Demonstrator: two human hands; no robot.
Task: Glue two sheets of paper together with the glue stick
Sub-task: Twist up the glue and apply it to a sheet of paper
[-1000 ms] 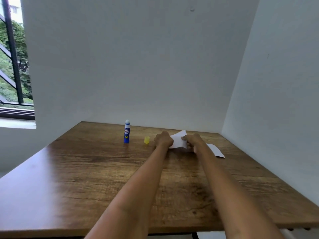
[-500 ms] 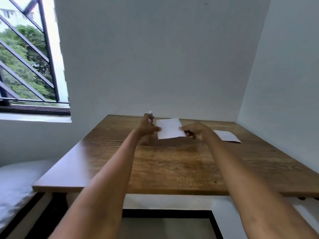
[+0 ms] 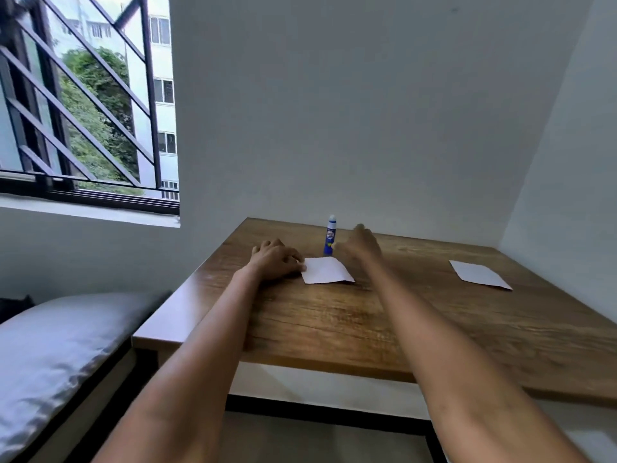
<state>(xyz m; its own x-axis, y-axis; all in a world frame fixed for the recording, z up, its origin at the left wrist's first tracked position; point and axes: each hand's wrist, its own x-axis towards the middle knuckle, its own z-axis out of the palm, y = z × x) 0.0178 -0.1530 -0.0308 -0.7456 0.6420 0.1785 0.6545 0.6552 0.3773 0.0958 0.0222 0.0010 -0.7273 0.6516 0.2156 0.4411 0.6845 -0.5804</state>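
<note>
Wood-grain table [image 3: 417, 315] fills the corner of the white-walled room in front of you, its near left corner beside a bed with a grey cushion [image 3: 50, 345]. A barred window [image 3: 86, 101] sits up to your left.

Two small white sheets of paper lie flat on the table, well apart. The nearer sheet [image 3: 325, 269] is in front of you; the second sheet [image 3: 479, 275] lies far to your right.

Your left hand [image 3: 277, 260] rests on the table with its fingers loosely bent, fingertips touching the left edge of the nearer sheet. Your right hand [image 3: 362, 243] is raised just beyond that sheet's far right corner, fingers relaxed and reaching, gripping nothing you can see.

The blue glue stick [image 3: 330, 236] stands upright with its white tip uncovered, just behind the nearer sheet and just left of your right hand. A speck of yellow at its base, by your right thumb, is too small to identify.
</note>
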